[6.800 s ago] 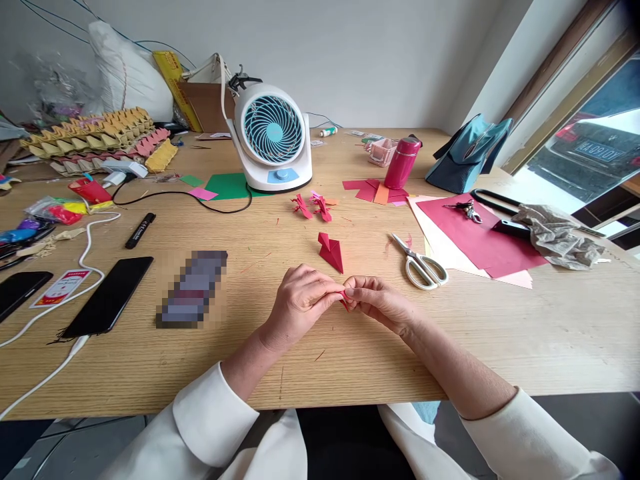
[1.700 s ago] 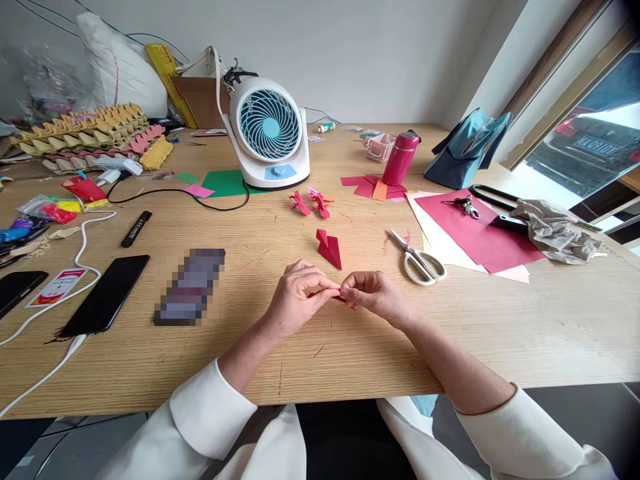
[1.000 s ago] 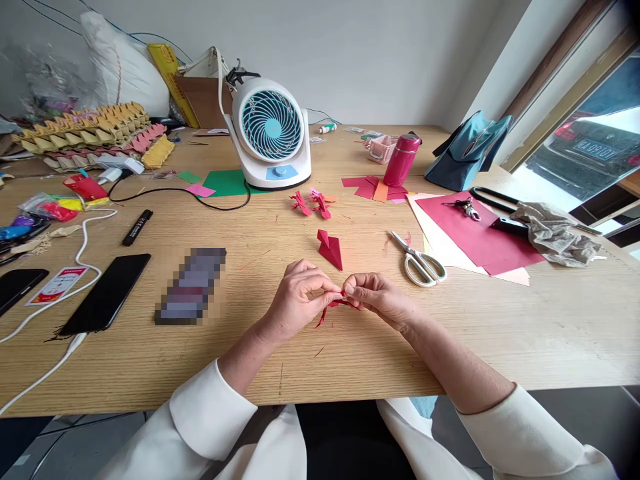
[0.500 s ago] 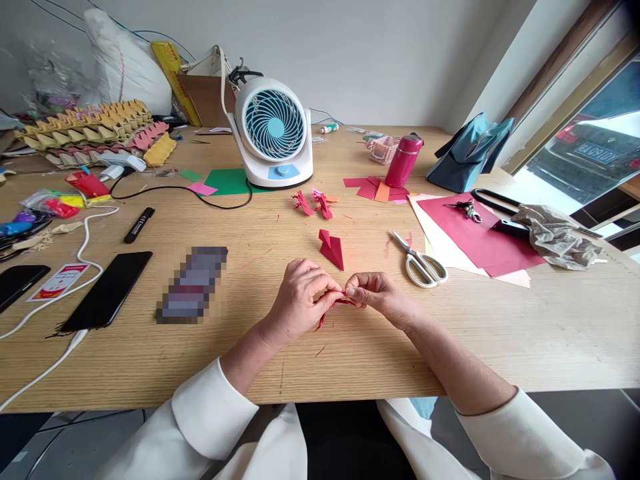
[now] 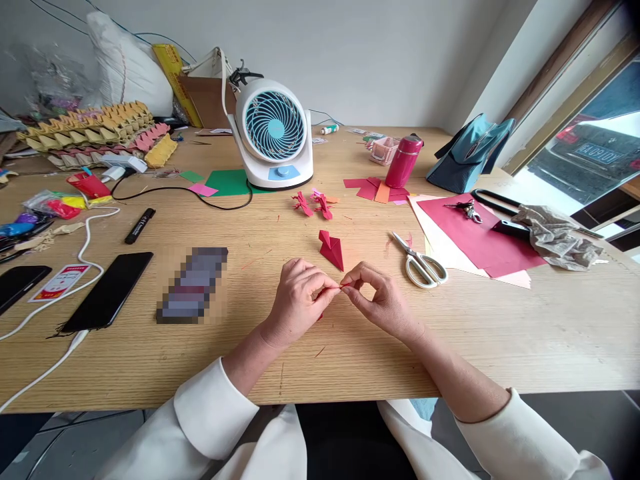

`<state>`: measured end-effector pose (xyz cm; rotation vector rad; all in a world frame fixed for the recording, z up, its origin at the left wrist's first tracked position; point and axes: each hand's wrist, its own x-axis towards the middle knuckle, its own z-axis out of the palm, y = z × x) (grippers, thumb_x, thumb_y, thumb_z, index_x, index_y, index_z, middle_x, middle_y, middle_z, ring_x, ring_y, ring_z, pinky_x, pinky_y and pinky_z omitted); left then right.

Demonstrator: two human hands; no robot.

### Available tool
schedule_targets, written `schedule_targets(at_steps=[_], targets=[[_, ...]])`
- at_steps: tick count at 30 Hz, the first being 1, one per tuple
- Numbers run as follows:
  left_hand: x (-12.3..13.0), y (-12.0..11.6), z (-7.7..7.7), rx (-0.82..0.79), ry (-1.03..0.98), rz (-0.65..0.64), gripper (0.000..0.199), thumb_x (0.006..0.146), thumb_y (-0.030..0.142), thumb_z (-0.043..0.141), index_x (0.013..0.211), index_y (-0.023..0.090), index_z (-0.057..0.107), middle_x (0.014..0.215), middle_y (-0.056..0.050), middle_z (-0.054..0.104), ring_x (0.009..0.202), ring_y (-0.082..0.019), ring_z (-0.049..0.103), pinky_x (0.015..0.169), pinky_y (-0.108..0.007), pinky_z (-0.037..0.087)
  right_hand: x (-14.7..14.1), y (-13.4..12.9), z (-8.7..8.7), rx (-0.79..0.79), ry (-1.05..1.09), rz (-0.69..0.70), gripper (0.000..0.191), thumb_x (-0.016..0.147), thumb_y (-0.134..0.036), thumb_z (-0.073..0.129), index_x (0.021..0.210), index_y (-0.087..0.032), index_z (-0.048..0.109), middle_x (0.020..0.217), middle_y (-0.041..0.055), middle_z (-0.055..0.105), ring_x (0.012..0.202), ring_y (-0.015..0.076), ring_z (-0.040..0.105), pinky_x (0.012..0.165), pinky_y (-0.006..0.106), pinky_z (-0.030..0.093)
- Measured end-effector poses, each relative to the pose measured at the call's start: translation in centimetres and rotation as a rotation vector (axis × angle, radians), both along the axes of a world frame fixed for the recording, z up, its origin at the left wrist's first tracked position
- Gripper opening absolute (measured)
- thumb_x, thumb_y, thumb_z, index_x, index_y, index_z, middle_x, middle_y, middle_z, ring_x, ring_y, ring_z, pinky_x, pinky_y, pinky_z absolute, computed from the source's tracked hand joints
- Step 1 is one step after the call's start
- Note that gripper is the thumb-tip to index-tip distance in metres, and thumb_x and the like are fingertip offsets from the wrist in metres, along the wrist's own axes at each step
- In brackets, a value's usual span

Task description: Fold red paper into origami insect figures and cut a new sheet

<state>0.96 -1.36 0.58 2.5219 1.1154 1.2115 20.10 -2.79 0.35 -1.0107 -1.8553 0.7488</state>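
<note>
My left hand [image 5: 303,297] pinches a small piece of red paper [image 5: 321,317], mostly hidden under its fingers. The fingertips of my right hand [image 5: 376,299] are pinched together on a thin red end of that paper, touching my left fingertips. Just beyond my hands lies a folded red paper shape [image 5: 332,250]. Farther back are two cut red paper figures, one on the left [image 5: 303,203] and one on the right [image 5: 323,205]. White-handled scissors [image 5: 425,268] rest to the right, their blades slightly apart.
A white fan [image 5: 275,130] stands at the back beside green paper [image 5: 225,181]. Right of it are a pink bottle [image 5: 404,161], red sheets [image 5: 480,233] and a blue bag [image 5: 470,153]. Phones, one black [image 5: 110,291], and a marker [image 5: 140,226] lie left.
My right fingers have shifted slightly and now pinch more narrowly at the paper's end. Less of the red paper shows below my hands.
</note>
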Motion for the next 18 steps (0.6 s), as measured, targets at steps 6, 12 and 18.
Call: schedule_targets(at_steps=[6,12,18], targets=[[-0.08,-0.04,-0.10,-0.003,0.007,0.006,0.015,0.085,0.018,0.071,0.072,0.021,0.066,0.068,0.002,0.070,0.075,-0.018,0.054,0.084,-0.039,0.040,-0.02,-0.01,-0.26,0.105,-0.068,0.008,0.011,0.088,-0.010,0.057,0.089,-0.019,0.061,0.084,0.0029,0.059,0.073,0.0141,0.057,0.069,0.029,0.048],[0.07,-0.07,-0.01,-0.025,0.008,-0.005,0.016,0.084,0.014,0.071,0.071,0.021,0.064,0.068,0.002,0.068,0.076,-0.018,0.054,0.083,-0.037,0.040,-0.10,-0.22,-0.19,0.183,-0.133,0.005,0.014,0.087,-0.005,0.052,0.086,-0.020,0.055,0.082,0.0025,0.055,0.070,0.0139,0.053,0.066,0.029,0.046],[0.11,-0.03,0.26,-0.105,-0.033,-0.052,0.020,0.085,0.013,0.066,0.068,0.020,0.060,0.065,0.002,0.062,0.074,-0.017,0.052,0.079,-0.034,0.041,-0.14,-0.38,0.20,0.157,-0.084,0.039,0.013,0.090,-0.010,0.051,0.084,-0.020,0.056,0.080,0.0029,0.055,0.071,0.0150,0.053,0.065,0.030,0.045]])
